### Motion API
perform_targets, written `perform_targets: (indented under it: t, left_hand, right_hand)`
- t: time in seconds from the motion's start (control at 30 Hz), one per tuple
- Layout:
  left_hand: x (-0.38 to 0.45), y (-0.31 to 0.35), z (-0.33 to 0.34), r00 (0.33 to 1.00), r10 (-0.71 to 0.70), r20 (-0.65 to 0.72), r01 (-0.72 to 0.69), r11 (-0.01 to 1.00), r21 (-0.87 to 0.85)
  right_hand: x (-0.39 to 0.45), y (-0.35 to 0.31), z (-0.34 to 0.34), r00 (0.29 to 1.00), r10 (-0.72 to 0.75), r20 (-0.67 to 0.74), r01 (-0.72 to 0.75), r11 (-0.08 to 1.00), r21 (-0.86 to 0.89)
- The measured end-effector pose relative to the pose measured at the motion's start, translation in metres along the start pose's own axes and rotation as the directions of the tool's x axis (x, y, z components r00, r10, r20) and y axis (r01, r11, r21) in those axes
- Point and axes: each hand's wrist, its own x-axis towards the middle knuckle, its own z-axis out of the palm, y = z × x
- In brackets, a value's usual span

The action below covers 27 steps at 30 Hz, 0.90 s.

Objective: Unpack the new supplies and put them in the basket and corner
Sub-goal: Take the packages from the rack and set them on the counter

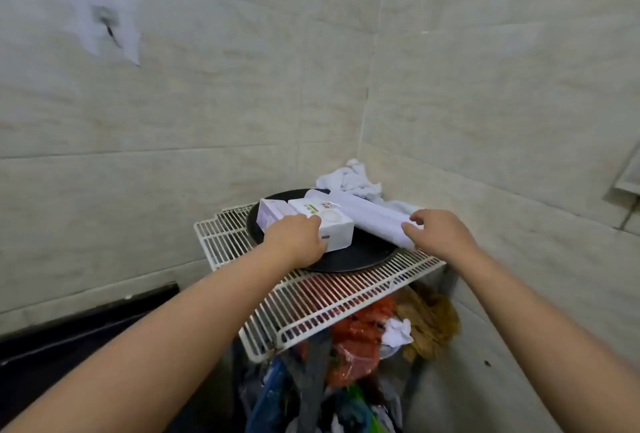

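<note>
A white wire rack [311, 297] stands in the tiled corner with a round black tray [363, 254] on it. On the tray lies a white box [337, 228] with a green label and a round mark, and a pale purple box [273, 216] beside it on the left. My left hand [294, 242] grips the near end of the white box. A long white roll [370, 216] lies across the tray's right side. My right hand [438, 230] holds its near end, fingers curled around it.
A crumpled white cloth [353, 178] sits in the corner behind the tray. Under the rack is a pile of red, brown and blue bags and clothes [360, 346]. A black ledge [86, 321] runs along the left wall.
</note>
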Motion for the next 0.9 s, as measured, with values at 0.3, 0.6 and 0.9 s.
perform_targets:
  t: [0.3, 0.6, 0.9]
  left_hand:
    - [0.103, 0.036, 0.025, 0.939, -0.342, 0.038, 0.339, 0.938, 0.077]
    - [0.145, 0.047, 0.039, 0.846, -0.524, 0.101, 0.525, 0.851, 0.020]
    - [0.163, 0.055, 0.049, 0.791, -0.609, 0.066, 0.612, 0.791, -0.033]
  right_hand:
    - [0.140, 0.037, 0.046, 0.876, -0.207, 0.436, 0.267, 0.960, -0.080]
    - [0.157, 0.027, 0.077, 0.783, -0.341, 0.521, 0.425, 0.904, -0.048]
    - [0.170, 0.042, 0.085, 0.858, -0.185, 0.479, 0.210, 0.978, 0.000]
